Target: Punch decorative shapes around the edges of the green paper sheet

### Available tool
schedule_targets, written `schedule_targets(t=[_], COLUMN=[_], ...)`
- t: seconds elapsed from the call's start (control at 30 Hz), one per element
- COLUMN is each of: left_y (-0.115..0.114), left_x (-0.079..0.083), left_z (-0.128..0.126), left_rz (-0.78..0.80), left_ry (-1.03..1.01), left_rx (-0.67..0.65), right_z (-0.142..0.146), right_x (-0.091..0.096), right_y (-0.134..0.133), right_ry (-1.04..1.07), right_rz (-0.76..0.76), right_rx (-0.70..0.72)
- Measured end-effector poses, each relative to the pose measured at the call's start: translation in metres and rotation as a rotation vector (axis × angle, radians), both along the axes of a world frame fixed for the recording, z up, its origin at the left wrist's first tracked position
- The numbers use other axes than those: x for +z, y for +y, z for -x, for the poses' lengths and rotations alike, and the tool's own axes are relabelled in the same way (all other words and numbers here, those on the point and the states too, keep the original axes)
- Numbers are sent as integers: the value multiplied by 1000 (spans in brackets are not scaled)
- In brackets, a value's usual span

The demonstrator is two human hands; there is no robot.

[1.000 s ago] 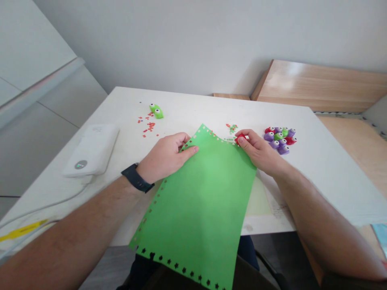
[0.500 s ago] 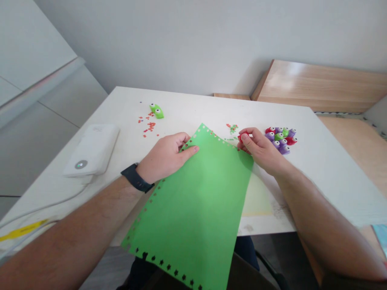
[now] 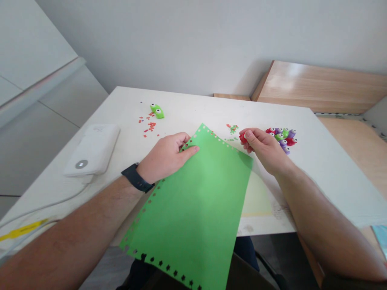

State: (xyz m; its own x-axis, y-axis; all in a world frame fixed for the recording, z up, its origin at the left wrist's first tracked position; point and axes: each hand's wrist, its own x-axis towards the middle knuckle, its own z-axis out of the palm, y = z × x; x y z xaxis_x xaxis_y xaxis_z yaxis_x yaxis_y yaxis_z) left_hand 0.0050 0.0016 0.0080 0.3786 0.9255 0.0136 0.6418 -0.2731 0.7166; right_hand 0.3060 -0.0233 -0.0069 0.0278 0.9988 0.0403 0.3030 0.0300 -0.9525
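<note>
Left hand [image 3: 165, 158]: You pinch the top edge of the green paper [image 3: 193, 209] in a narrow grip.
Right hand [image 3: 263, 151]: You hold a red paper punch [image 3: 243, 138] in your fingers, just off the paper.
Paper: It lies on the counter [image 3: 317, 161] and hangs off the near side (it has little star holes).
Risk: Let go, and the paper can slide down; bump the punch pile [image 3: 281, 137], and it can tip.
Change: Your right hand has moved off the paper's edge.

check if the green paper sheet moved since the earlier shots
Yes: the green paper sheet has swung, its lower end now further left against the white table, while its top corner stays in about the same spot beside the left hand.
</note>
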Motion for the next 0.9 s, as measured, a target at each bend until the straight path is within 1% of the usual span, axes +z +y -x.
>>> schedule_targets(t=[0.37,0.57,0.9], left_y=[1,1,1], left_x=[1,-3,-7], left_z=[-1,0,1], left_rz=[0,-19,-33], left_ry=[2,79,116], left_rx=[-10,-34,-59], right_z=[-3,-2,-2], right_x=[-3,-5,-10], right_y=[2,4,6], right_ry=[20,42,47], right_rz=[-3,-3,-10], right_rx=[-14,-1,-17])
